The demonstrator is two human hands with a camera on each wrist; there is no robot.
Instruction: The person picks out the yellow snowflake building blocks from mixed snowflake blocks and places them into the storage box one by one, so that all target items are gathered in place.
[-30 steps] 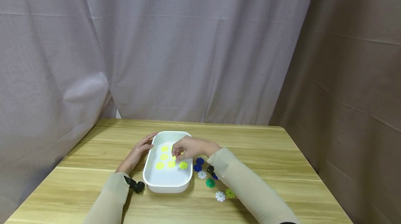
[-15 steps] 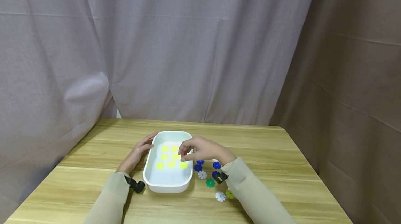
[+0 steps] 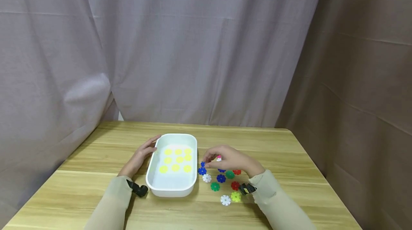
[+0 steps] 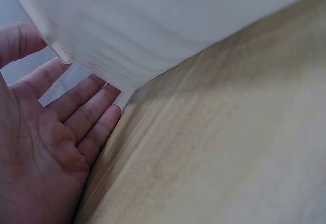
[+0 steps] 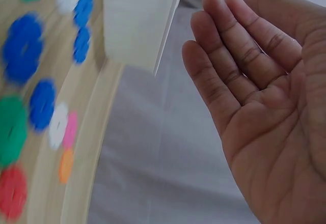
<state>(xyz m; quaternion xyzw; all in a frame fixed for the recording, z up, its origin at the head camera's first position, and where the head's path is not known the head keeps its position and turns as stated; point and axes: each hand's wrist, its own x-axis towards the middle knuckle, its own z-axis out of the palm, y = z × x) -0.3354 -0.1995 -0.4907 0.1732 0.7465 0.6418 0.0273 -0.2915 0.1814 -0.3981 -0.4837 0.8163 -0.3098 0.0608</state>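
Observation:
A white rectangular tray (image 3: 170, 188) holds several yellow flower-shaped discs (image 3: 179, 159) lying flat on its bottom. My left hand (image 3: 141, 156) rests at the tray's left side; in the left wrist view its fingers (image 4: 84, 104) extend loosely along the outer wall, with the thumb near the rim. To the right of the tray my right hand (image 3: 230, 158) hovers over loose discs, its fingertips nearest a blue disc (image 3: 202, 171). The right wrist view shows that palm bare, with fingers (image 5: 239, 51) gently bent and nothing between them.
Loose discs lie right of the tray: a white one (image 3: 225, 200), a yellow one (image 3: 236, 196), a green one (image 3: 215, 186), a red one (image 3: 235, 185) and several others. The wooden table (image 3: 180, 214) ends at a grey curtain (image 3: 193, 62) behind.
My right hand has moved from over the tray out to the right, above the loose discs. More yellow discs in the tray are now uncovered. The left hand stays at the tray's side.

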